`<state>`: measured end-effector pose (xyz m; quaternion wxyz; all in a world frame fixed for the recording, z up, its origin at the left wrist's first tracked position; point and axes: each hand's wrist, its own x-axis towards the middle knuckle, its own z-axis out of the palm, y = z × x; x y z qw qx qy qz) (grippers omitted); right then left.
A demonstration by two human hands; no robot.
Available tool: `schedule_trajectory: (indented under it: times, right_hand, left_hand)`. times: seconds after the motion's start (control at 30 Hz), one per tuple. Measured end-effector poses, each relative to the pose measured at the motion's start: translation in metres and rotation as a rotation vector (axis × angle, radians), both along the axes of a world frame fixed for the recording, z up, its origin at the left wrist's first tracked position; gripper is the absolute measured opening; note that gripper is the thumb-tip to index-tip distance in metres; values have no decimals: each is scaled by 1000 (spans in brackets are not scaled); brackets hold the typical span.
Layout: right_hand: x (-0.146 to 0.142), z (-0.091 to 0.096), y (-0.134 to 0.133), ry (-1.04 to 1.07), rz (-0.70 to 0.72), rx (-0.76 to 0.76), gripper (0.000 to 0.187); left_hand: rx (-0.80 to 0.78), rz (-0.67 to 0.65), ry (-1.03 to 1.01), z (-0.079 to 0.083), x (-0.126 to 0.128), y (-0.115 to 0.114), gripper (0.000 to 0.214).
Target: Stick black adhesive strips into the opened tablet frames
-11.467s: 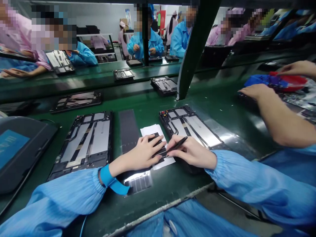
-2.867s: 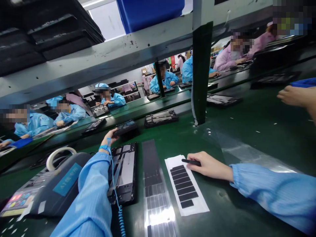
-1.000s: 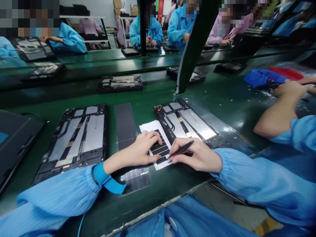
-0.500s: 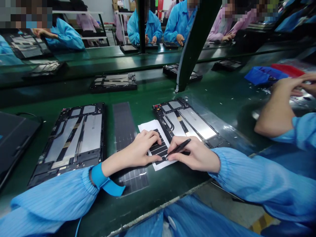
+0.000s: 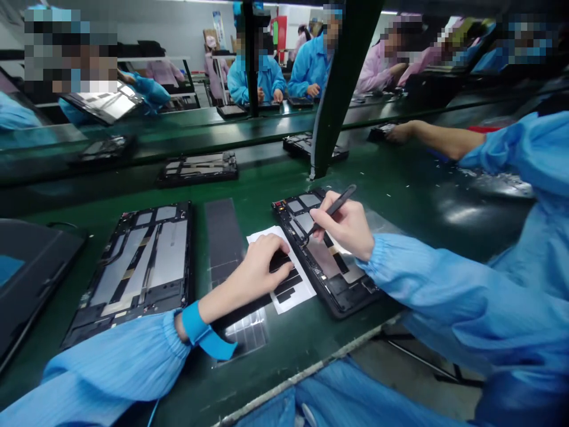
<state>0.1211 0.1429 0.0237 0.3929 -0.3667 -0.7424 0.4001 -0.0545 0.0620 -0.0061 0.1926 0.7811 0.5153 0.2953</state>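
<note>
My left hand (image 5: 255,267) rests over a white sheet (image 5: 304,293) of black adhesive strips (image 5: 287,295), thumb and fingers curved but apart. Part of the sheet is hidden beneath it. My right hand (image 5: 349,228) is closed around black tweezers (image 5: 341,199), held slanting over an opened tablet-like device (image 5: 344,302). Their tip points down at the device's left edge, near a black cable; whether anything is pinched at the tip I cannot tell. That device lies just right of the sheet, its silver panels partly covered by my hand.
A second opened device (image 5: 171,249) lies to the left, beside a clear-and-dark plastic strip (image 5: 220,222). More devices (image 5: 200,168) sit further back. A green post (image 5: 340,101) rises from the bench. At right a co-worker's arm (image 5: 444,136) reaches across; a dark case (image 5: 35,267) stands far left.
My right hand has moved up and right with the tweezers, from the sheet to the device. My left hand stays on the sheet. The co-worker's arm at right now stretches further across the bench.
</note>
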Motion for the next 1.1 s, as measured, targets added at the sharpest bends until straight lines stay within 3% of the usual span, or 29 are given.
schedule_trajectory:
  times: [0.07, 0.13, 0.3, 0.87, 0.97, 1.1]
  right_hand:
    - [-4, -8, 2, 24, -24, -3, 27]
    - [-6, -15, 0, 17, -22, 14, 28]
    - [-5, -21, -3, -2, 2, 67, 28]
    - [-3, -21, -2, -43, 18, 123, 28]
    - [-4, -24, 0, -43, 10, 201, 27]
    - [-5, -24, -3, -44, 71, 455, 21]
  left_hand:
    - [84, 115, -115, -6, 7, 4, 15]
    - [120, 142, -179, -11, 12, 8, 20]
    - [89, 60, -192, -17, 11, 8, 27]
    - [107, 25, -172, -16, 11, 5, 34]
    - [114, 8, -176, -17, 11, 6, 34]
    - [119, -48, -178, -16, 11, 5, 36]
